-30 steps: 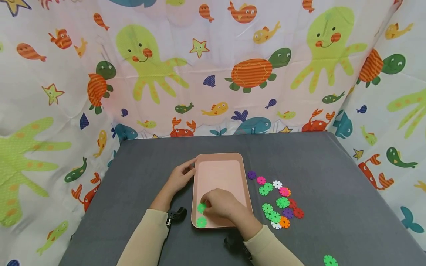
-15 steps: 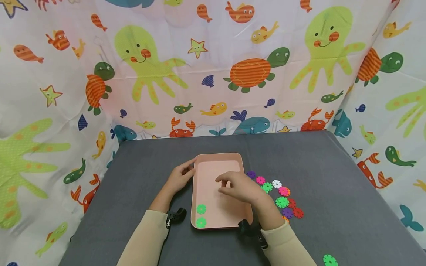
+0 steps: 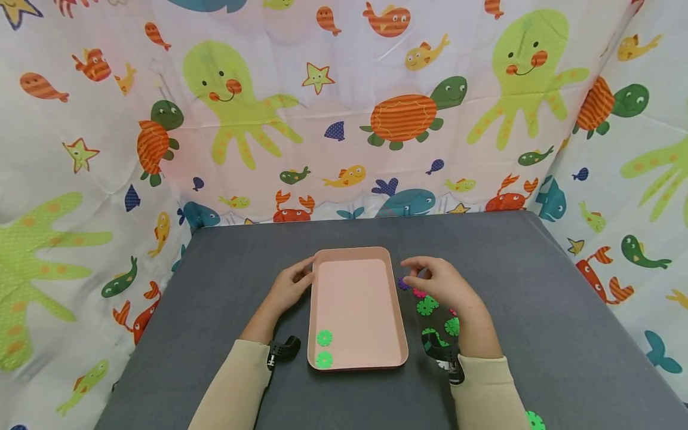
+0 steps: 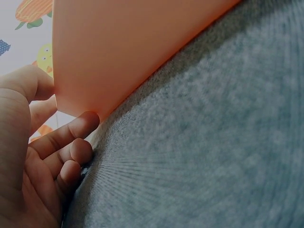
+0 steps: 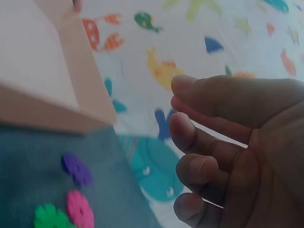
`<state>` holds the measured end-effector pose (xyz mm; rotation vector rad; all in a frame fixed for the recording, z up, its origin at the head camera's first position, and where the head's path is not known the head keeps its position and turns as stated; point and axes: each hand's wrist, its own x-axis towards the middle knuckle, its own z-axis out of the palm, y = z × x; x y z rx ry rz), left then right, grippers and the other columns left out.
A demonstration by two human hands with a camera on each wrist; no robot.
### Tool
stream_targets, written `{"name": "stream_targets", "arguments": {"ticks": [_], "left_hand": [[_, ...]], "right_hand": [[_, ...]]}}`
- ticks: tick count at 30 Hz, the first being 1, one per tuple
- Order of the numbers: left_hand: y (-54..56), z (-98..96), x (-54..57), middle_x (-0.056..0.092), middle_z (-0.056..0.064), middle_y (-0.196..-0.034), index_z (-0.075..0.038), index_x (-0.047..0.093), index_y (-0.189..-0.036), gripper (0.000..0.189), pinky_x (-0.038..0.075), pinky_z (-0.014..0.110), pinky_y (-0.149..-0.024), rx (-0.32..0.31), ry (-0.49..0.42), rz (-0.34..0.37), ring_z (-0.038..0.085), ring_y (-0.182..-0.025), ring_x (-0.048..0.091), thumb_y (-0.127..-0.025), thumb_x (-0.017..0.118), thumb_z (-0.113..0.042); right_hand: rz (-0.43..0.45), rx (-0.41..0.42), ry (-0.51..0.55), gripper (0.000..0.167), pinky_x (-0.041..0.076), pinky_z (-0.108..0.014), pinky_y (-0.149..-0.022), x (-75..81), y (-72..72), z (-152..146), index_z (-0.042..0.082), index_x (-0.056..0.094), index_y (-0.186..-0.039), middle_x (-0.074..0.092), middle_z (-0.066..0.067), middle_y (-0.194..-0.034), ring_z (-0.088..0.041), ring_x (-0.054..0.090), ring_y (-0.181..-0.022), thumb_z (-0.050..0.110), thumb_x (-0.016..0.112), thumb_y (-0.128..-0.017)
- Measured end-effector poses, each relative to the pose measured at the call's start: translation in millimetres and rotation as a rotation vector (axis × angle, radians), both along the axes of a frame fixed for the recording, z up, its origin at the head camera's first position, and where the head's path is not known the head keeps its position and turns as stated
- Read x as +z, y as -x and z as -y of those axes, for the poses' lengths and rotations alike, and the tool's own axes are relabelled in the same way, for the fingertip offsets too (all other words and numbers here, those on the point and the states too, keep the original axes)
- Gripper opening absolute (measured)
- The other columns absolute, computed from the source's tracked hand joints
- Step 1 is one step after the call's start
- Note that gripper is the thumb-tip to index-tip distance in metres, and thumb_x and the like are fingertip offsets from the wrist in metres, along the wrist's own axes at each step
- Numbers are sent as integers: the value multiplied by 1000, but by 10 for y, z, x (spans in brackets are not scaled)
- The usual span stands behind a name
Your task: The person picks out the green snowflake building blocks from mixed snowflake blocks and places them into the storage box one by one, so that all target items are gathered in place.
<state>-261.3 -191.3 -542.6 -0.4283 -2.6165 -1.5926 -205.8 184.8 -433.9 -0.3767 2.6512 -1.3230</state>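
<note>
My left hand (image 3: 290, 289) rests against the left rim of a pink tray (image 3: 355, 255). Its fingertips touch the rim and outer wall near a corner in the left wrist view. Two green snowflake discs (image 3: 324, 338) lie at the tray's near left. My right hand (image 3: 443, 280) hangs right of the tray, fingers loosely bent, with nothing between thumb and fingertips in the right wrist view. Under it are a purple snowflake disc (image 5: 77, 168), a pink snowflake disc (image 5: 80, 209) and green ones (image 3: 424, 307). My right arm hides part of this group.
One more green disc (image 3: 534, 420) lies at the near right, partly behind my sleeve. The grey tabletop (image 3: 258, 245) ends at a curtain (image 3: 344, 131) printed with sea animals. Each wrist wears a black camera mount (image 3: 285, 348).
My right hand has left the green disc at the tray's near left, risen, and moved right past the tray to the loose discs. My left hand has stayed at the rim.
</note>
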Motion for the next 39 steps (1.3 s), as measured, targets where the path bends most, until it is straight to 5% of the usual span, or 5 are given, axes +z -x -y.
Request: {"name": "stream_targets", "arguments": {"ticks": [8, 19, 32, 39], "left_hand": [[6, 5, -14, 65, 6, -95, -17, 62, -145, 43, 44, 30, -64, 4, 7, -8, 18, -69, 54, -102, 65, -17], [-2, 4, -7, 64, 7, -96, -17, 60, -147, 44, 46, 30, -63, 4, -2, 11, 18, -68, 54, -103, 64, -17], [-1, -7, 1, 64, 7, -96, -16, 60, -146, 44, 47, 30, -63, 6, 0, 12, 18, -67, 55, -103, 65, -16], [-13, -13, 0, 64, 7, -96, -18, 61, -146, 44, 47, 31, -64, 19, 7, 19, 20, -69, 55, -103, 65, -17]], "right_hand": [[60, -53, 3, 42, 44, -34, -61, -209, 61, -387, 2, 66, -133, 58, -8, -92, -24, 51, -77, 19, 74, -96], [274, -61, -83, 38, 40, -34, -58, -514, 71, -557, 1, 72, -119, 49, -5, -74, -20, 46, -66, 2, 81, -82], [195, -72, -100, 33, 40, -35, -57, -582, 127, -560, -3, 69, -117, 47, -4, -70, -18, 44, -61, 1, 75, -85], [121, -88, -40, 35, 37, -35, -59, -368, 98, -544, -2, 65, -124, 39, -4, -72, -20, 38, -62, 6, 72, -91]]}}
